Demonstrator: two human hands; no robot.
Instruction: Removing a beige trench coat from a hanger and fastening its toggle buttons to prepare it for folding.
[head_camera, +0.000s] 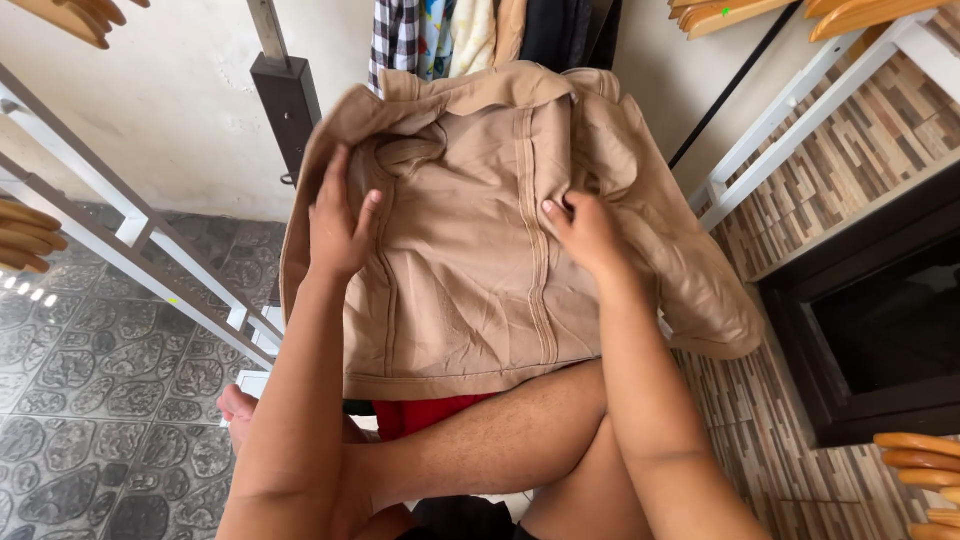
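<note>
A: In the head view, where was the beige jacket?

B: It lay over the lap. The left hand pressed it flat, fingers open; the right hand pinched its fabric. Smoothing evenly would help, I think.

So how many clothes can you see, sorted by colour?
Tan cloth jacket, under both hands: 1
Black-and-white checked garment, hanging: 1
Blue patterned garment, hanging: 1
Cream garment, hanging: 1
Dark garment, hanging: 1
Red cloth under the jacket: 1
Total: 6
</note>
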